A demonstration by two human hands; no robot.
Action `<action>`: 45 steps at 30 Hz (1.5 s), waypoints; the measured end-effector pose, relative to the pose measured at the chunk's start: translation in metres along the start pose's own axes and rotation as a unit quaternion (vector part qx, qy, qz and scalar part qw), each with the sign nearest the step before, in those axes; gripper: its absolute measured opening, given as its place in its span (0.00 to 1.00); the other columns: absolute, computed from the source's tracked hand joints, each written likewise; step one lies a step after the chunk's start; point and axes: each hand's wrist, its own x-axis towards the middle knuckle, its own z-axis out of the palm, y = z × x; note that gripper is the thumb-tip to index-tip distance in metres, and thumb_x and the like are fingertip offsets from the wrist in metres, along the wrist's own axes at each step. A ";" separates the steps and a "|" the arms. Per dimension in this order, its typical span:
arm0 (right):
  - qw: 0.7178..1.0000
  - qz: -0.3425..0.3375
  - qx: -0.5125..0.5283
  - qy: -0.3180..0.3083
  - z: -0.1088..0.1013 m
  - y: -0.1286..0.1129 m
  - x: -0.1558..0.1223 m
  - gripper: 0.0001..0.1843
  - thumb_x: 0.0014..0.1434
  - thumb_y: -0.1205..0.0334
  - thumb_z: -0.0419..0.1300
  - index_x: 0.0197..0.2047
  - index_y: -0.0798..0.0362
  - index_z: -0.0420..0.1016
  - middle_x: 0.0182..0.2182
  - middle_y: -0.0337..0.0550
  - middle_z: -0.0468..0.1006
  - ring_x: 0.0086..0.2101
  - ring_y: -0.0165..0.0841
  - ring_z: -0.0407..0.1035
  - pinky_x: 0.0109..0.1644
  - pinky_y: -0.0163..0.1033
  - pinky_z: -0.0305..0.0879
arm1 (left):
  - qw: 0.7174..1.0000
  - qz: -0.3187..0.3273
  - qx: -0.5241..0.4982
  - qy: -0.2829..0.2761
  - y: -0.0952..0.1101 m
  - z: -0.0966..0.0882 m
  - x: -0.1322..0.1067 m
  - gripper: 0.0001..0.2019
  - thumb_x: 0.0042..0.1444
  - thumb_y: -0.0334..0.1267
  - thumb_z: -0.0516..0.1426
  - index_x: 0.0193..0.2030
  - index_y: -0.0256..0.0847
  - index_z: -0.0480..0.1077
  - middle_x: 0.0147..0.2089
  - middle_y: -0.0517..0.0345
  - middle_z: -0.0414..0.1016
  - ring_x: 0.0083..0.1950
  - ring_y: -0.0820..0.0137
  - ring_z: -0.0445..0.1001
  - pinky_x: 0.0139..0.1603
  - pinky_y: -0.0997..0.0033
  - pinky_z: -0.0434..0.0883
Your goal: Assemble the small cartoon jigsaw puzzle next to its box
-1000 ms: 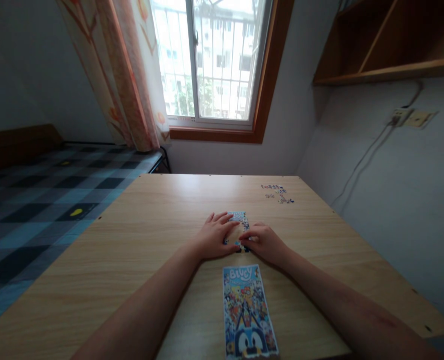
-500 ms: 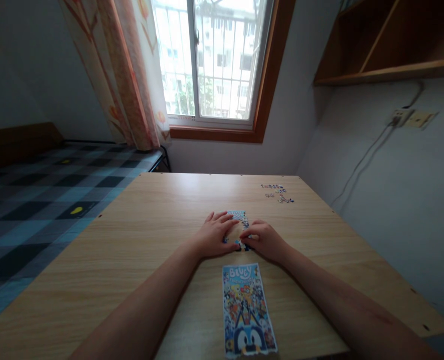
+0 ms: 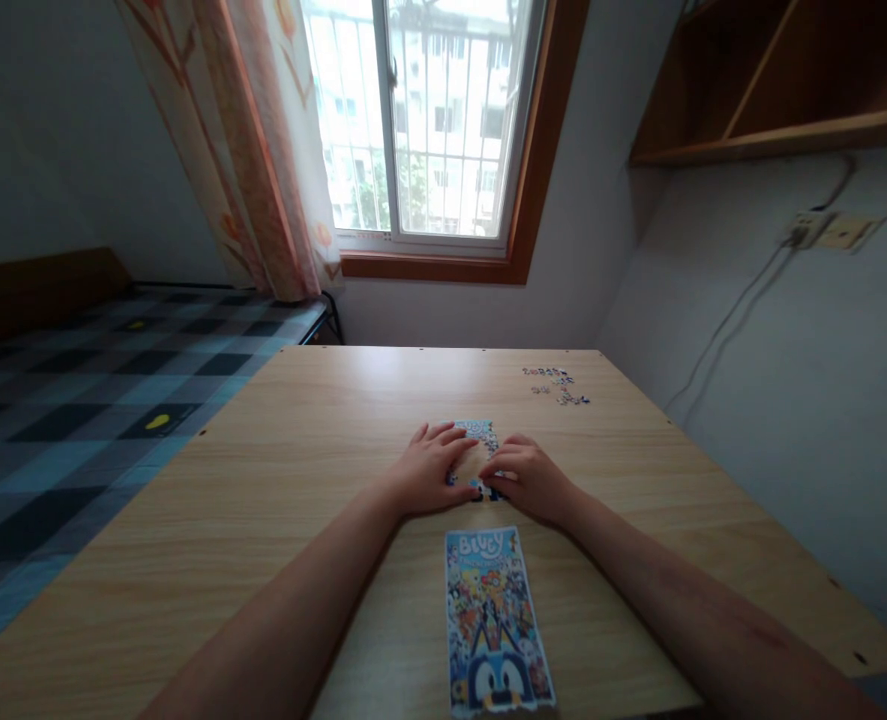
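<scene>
A partly assembled jigsaw puzzle (image 3: pixel 479 433) lies in the middle of the wooden table (image 3: pixel 300 430). My left hand (image 3: pixel 428 470) rests flat on its left side with fingers spread. My right hand (image 3: pixel 531 478) lies at its right side, fingers curled and pinched at the puzzle's lower edge; what they hold, if anything, is hidden. A colourful Bluey reference picture (image 3: pixel 495 620) lies flat on the table just in front of both hands. Several loose puzzle pieces (image 3: pixel 555 385) are scattered at the table's far right.
A bed with a blue and black checked cover (image 3: pixel 75 400) stands to the left of the table. Behind the table are a window (image 3: pixel 428 120) and a patterned curtain (image 3: pixel 255 150). A wooden shelf (image 3: pixel 773 90) and a wall socket (image 3: pixel 833 232) are on the right wall.
Both hands stay on the puzzle almost without moving; the view has shifted very slightly.
</scene>
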 end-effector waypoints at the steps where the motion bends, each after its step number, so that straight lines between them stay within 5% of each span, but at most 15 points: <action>1: 1.000 -0.002 -0.008 0.004 0.000 -0.001 0.000 0.03 0.61 0.61 0.66 0.36 0.45 0.83 0.36 0.42 0.83 0.41 0.38 0.72 0.53 0.45 0.64 | 1.000 0.000 0.000 0.001 0.000 0.000 0.000 0.37 0.51 0.57 0.65 0.67 0.50 0.66 0.70 0.49 0.65 0.73 0.48 0.58 0.73 0.37 0.49; 4: 0.999 0.015 -0.028 0.020 0.001 -0.001 0.000 0.07 0.60 0.60 0.67 0.43 0.43 0.83 0.46 0.44 0.82 0.49 0.41 0.71 0.59 0.50 0.62 | 1.000 0.000 0.002 -0.002 0.000 0.000 0.000 0.36 0.52 0.56 0.65 0.67 0.50 0.65 0.70 0.49 0.65 0.72 0.48 0.58 0.73 0.37 0.50; 9: 0.997 0.066 -0.010 0.025 0.005 0.008 -0.004 0.31 0.57 0.60 0.68 0.63 0.44 0.72 0.62 0.49 0.72 0.64 0.48 0.60 0.68 0.60 0.54 | 1.000 -0.001 0.009 -0.007 0.001 -0.001 0.001 0.38 0.52 0.56 0.65 0.68 0.49 0.64 0.70 0.48 0.65 0.73 0.49 0.58 0.73 0.39 0.50; 16: 0.987 0.111 0.019 0.114 -0.010 0.033 -0.007 0.26 0.67 0.51 0.56 0.66 0.48 0.67 0.63 0.51 0.70 0.66 0.43 0.58 0.71 0.56 0.52 | 1.000 -0.006 0.014 0.024 0.002 -0.003 0.002 0.26 0.61 0.51 0.58 0.65 0.49 0.68 0.70 0.48 0.65 0.73 0.52 0.58 0.72 0.39 0.52; 21: 0.981 0.148 -0.010 0.127 -0.014 0.049 -0.006 0.25 0.67 0.50 0.54 0.64 0.51 0.69 0.61 0.53 0.72 0.63 0.44 0.62 0.70 0.55 0.54 | 0.997 0.055 0.025 0.051 0.020 -0.009 0.000 0.13 0.62 0.39 0.58 0.51 0.53 0.79 0.69 0.55 0.67 0.71 0.55 0.60 0.72 0.40 0.54; 26: 0.975 0.168 0.011 0.144 -0.009 0.055 -0.005 0.23 0.67 0.51 0.55 0.60 0.52 0.73 0.58 0.53 0.75 0.61 0.44 0.65 0.68 0.55 0.58 | 0.995 0.091 0.009 0.043 0.033 -0.008 0.000 0.15 0.57 0.34 0.61 0.48 0.56 0.81 0.68 0.57 0.67 0.71 0.54 0.61 0.69 0.41 0.60; 45: 0.989 0.141 -0.027 -0.020 -0.006 0.034 -0.007 0.33 0.58 0.52 0.67 0.65 0.45 0.69 0.65 0.52 0.68 0.69 0.51 0.53 0.70 0.65 0.47 | 0.995 0.096 0.014 0.011 0.029 -0.006 0.004 0.16 0.58 0.34 0.60 0.48 0.59 0.81 0.69 0.57 0.67 0.71 0.52 0.62 0.69 0.43 0.62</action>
